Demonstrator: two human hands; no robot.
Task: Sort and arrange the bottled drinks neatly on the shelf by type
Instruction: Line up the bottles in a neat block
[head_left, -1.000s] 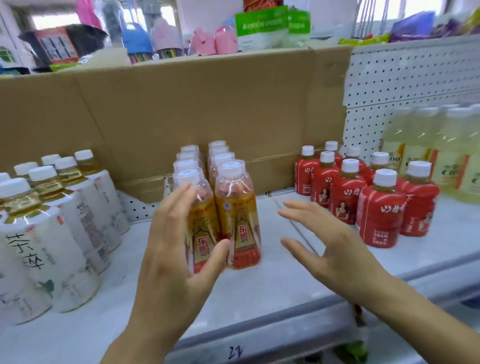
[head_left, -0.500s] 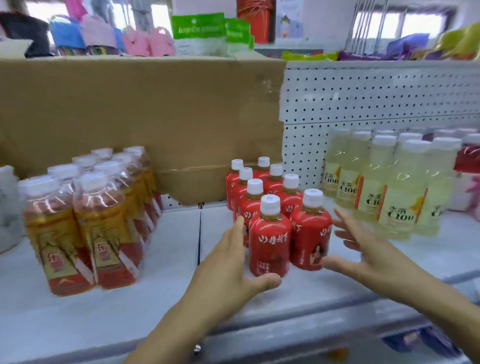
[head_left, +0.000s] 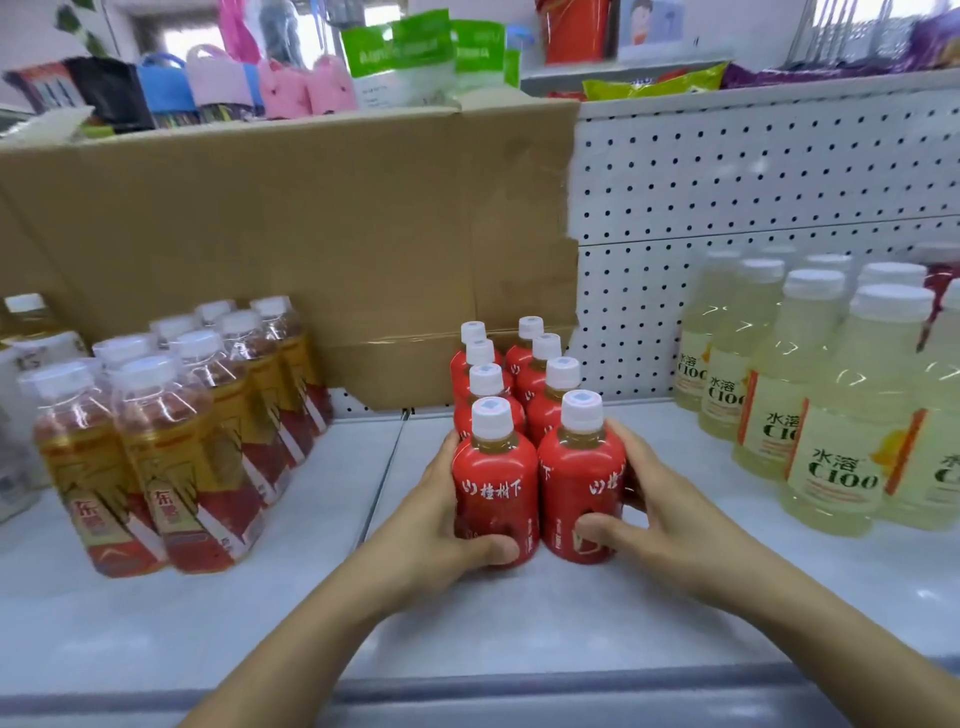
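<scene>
On the shelf (head_left: 519, 623), left hand (head_left: 441, 525) and right hand (head_left: 670, 514), earlier spread, now clamp fingers (head_left: 597, 526) round the front red bottles (head_left: 496, 483), likely squaring their rows.

A: What's lost in front of the cardboard (head_left: 285, 249)?
B: The rear red bottles (head_left: 560, 375) show little beyond caps, covered by the front left red bottle (head_left: 493, 488) and front right red bottle (head_left: 579, 483). The left hand (head_left: 431, 519) and right hand (head_left: 670, 514) grip those, fingers hidden behind.
A: And beside the cardboard?
B: Left of it, white-labelled bottles (head_left: 21, 374) are cut by the edge; right, pale yellow bottles (head_left: 831, 457) run off frame. Above it, blurred goods (head_left: 395, 62), print unreadable.
</scene>
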